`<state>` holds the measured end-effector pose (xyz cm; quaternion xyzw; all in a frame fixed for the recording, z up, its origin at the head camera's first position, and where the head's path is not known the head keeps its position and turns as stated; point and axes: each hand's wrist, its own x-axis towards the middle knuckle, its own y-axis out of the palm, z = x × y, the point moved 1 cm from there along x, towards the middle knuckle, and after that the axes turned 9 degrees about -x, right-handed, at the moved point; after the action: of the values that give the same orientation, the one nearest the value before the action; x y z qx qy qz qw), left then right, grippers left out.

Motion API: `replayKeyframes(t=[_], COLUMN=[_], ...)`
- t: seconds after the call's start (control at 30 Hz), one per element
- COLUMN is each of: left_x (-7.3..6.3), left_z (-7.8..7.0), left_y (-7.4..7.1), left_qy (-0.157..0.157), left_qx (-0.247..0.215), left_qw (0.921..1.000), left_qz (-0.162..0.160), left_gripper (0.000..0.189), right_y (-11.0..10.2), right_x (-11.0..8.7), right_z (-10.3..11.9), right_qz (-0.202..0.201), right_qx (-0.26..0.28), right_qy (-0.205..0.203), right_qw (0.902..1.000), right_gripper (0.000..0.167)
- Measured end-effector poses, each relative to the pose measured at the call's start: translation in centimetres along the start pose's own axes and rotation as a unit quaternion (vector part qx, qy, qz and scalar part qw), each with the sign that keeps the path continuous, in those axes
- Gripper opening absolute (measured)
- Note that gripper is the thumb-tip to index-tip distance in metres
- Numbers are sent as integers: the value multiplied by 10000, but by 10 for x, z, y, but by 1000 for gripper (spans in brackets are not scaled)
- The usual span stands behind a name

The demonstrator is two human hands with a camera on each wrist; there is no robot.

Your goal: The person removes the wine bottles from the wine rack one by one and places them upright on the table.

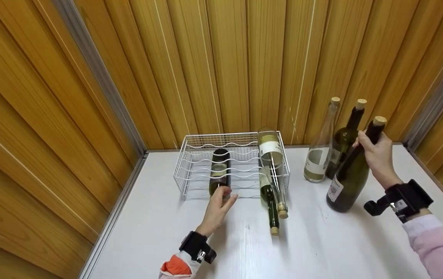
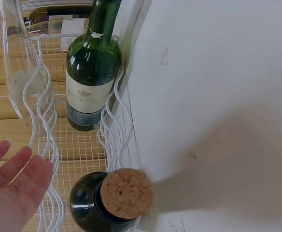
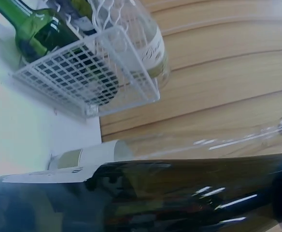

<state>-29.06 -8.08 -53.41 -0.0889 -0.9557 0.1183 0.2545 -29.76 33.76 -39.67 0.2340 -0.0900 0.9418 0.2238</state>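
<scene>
My right hand (image 1: 378,155) grips a dark wine bottle (image 1: 351,176) by its neck. The bottle, corked and labelled, leans over the table with its base to the lower left; in the right wrist view the same dark bottle (image 3: 179,193) fills the bottom. My left hand (image 1: 216,207) is at the front of a white wire wine rack (image 1: 221,134), beside the near end of a dark bottle (image 1: 219,170) lying in it. Its fingers (image 2: 27,176) are extended and hold nothing. At the rack's right side lie a green bottle (image 1: 272,205) and, above it, a clear bottle (image 1: 270,147).
A clear corked bottle (image 1: 316,164) and a dark corked bottle (image 1: 346,135) stand upright right of the rack, behind the held bottle. Wood-patterned walls (image 1: 225,66) close off the back and sides of the white table (image 1: 136,232).
</scene>
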Motion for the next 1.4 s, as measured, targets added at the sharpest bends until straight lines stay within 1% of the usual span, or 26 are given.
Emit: replayKeyframes(t=[0.1, 0.17, 0.27, 0.37, 0.43, 0.5, 0.67, 0.73, 0.87, 1.0, 1.13, 1.2, 1.27, 1.33, 1.4], left_x=[-1, -1, -2, -3, -3, -4, -6, -7, -7, -7, -8, -8, -8, -7, -5], left_z=[2, 3, 4, 4, 4, 5, 6, 7, 8, 8, 9, 9, 8, 8, 7], left_y=[0, -1, -2, -3, -3, -3, -3, -3, -4, -4, -3, -3, -2, -2, -4], left_qy=[-17, 3, 24, 45, 66, 60, 50, 73, 167, 242, 113, 70, 93, 176, 242], left_qx=[98, 198, 284, 272, 264, 261, 151, 136, 186, 219, 161, 141, 126, 86, 32], left_qw=[10000, 9998, 9996, 9996, 9996, 9996, 9998, 9999, 9997, 9995, 9998, 9999, 9999, 9998, 9997], left_qz=[-8, -13, -20, -7, -2, 1, 73, 78, 10, -14, 22, 44, 48, 60, 74], left_gripper=[27, 25, 22, 21, 21, 21, 23, 25, 27, 22, 20, 19, 17, 16, 17], right_y=[-1, -1, 0, 1, 0, -1, -3, -4, -3, -2, -3, -3, -4, -6, -8], right_x=[5, 5, 3, 5, 8, 12, 23, 25, 26, 26, 26, 26, 26, 24, 22], right_z=[-8, -6, 5, 7, 3, -5, -27, -31, -34, -33, -32, -33, -33, -32, -32], right_qz=[-37, -50, -70, -95, -96, -128, -290, -360, -477, -552, -582, -541, -437, -274, -30], right_qx=[-717, -1018, -1117, -1236, -1300, -1374, -1576, -1631, -1668, -1687, -1733, -1748, -1829, -1917, -2016], right_qy=[69, 65, 78, 169, 243, 319, 283, 235, 216, 234, 254, 261, 288, 316, 372], right_qw=[9974, 9948, 9937, 9921, 9912, 9899, 9867, 9857, 9846, 9838, 9828, 9828, 9817, 9806, 9788], right_gripper=[24, 25, 24, 22, 22, 20, 18, 17, 14, 13, 15, 16, 20, 27, 40])
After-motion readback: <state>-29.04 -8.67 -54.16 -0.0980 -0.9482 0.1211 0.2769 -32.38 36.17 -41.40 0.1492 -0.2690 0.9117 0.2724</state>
